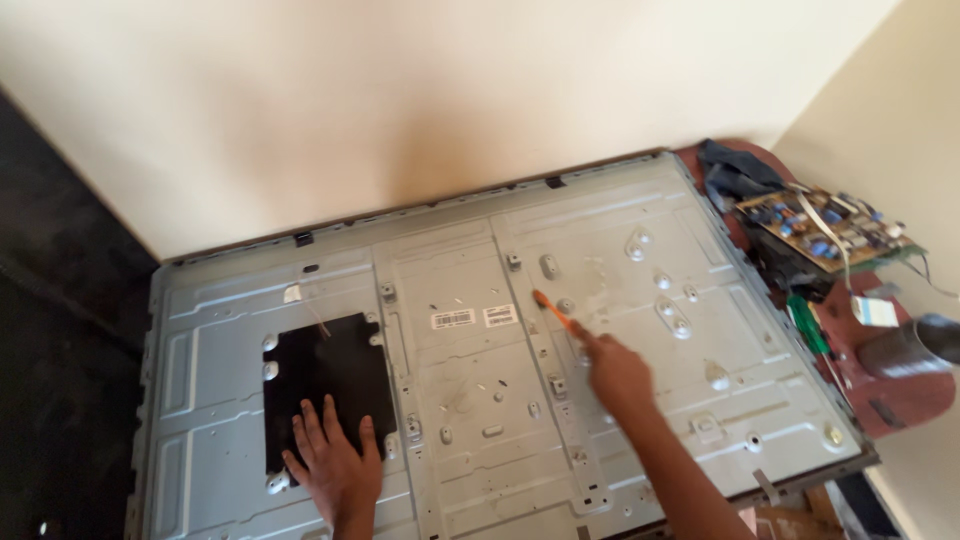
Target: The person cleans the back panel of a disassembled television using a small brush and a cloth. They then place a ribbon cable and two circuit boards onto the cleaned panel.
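Left hand (335,462) pressed flat, fingers spread, steadying black sheet (325,385) near panel's (620,330) front edge; right hand (617,372) gripping orange screwdriver (553,311), tip toward centre rail.

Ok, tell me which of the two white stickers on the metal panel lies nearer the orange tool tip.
The right-hand sticker: it lies closer to the orange tool held in the right hand than the left sticker.

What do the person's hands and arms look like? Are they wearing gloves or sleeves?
No gloves and no sleeves that show. Both the left hand and the right hand are bare, and the right forearm is bare right down to the picture's edge. I see no rings, watch or bracelet. The left arm is mostly out of view, so only its bare wrist shows.
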